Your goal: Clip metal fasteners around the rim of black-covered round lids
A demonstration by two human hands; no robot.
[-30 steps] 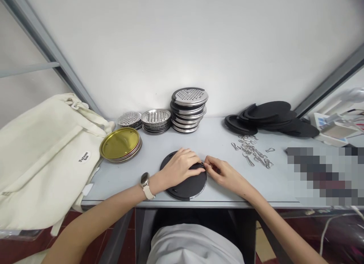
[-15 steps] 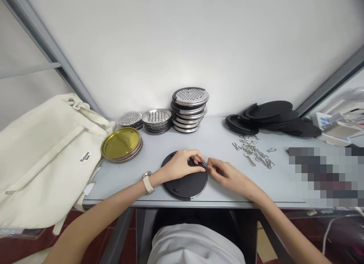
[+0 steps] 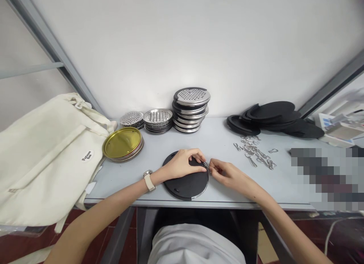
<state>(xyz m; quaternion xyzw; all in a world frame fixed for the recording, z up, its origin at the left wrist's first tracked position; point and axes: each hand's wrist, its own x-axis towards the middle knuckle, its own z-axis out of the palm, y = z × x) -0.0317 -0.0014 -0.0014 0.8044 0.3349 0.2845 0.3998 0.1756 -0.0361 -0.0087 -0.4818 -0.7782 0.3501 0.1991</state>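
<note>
A round black disc with a partly silver rim lies flat near the table's front edge. Across its top rests my left hand, the thumb and fingers closing toward each other at the right rim. Between the two hands, a small metal clip sits at that rim. My right hand pinches its outer end, thumb and forefinger pressed together. Fingers partly cover where clip and disc meet, so I cannot tell whether it is hooked on.
Loose metal clips lie to the right, below a pile of black discs. Stacked perforated metal plates, grater plates and gold lids stand at the back and left. A cream bag covers the left side.
My right hand has shifted slightly right, away from my left hand, and more of the clip shows between them. The disc stays in place.
</note>
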